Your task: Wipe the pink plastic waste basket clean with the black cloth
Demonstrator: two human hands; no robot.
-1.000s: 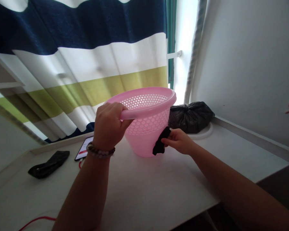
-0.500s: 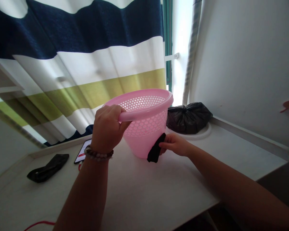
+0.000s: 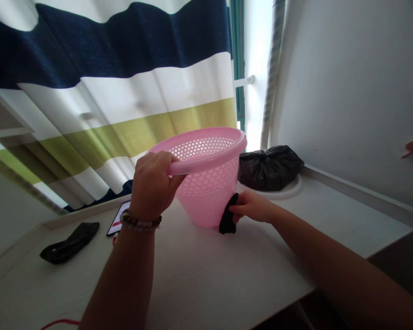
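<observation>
A pink plastic basket (image 3: 206, 206) with a honeycomb of holes in its upper wall stands on the white table. My left hand (image 3: 154, 183) grips its thick rim at the near left, fingers over the top and thumb below. Low on the basket's right side, my right hand (image 3: 249, 207) pinches a black cloth (image 3: 229, 217), which hangs down beside the wall. Whether the cloth touches the basket I cannot tell. The inside bottom of the basket is hidden behind its near wall.
A tied black plastic bag (image 3: 270, 168) lies on a round white lid-like piece (image 3: 289, 190) behind the basket. At left are a folded black plastic bag (image 3: 70, 243) and a phone (image 3: 119, 220) with a red cable (image 3: 60, 321) nearby. A striped curtain (image 3: 141, 91) hangs behind.
My right hand has shifted slightly right with the black cloth, which now hangs more upright at the basket's edge. The left hand keeps its grip on the rim.
</observation>
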